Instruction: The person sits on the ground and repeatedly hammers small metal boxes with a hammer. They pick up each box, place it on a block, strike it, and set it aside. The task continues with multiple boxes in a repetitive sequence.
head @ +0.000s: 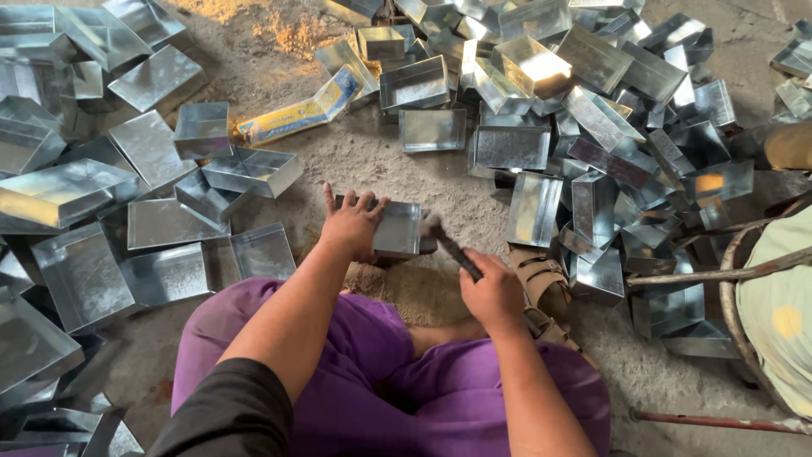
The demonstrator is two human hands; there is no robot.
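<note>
Left hand (351, 227) presses flat on the metal tray (396, 228) while right hand (493, 294) grips the hammer (448, 245) closed; the seam-striking step likely requires an aligned blow.

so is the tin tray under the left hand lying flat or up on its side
Up on its side. The left hand presses the tin tray on the ground, its flat base facing the camera, while the right hand holds a hammer beside it.

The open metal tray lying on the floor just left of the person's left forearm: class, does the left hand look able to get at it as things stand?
Probably yes. The left hand rests on a metal box, and the open tray lies close beside that forearm with bare floor between and nothing stacked on it.
</note>
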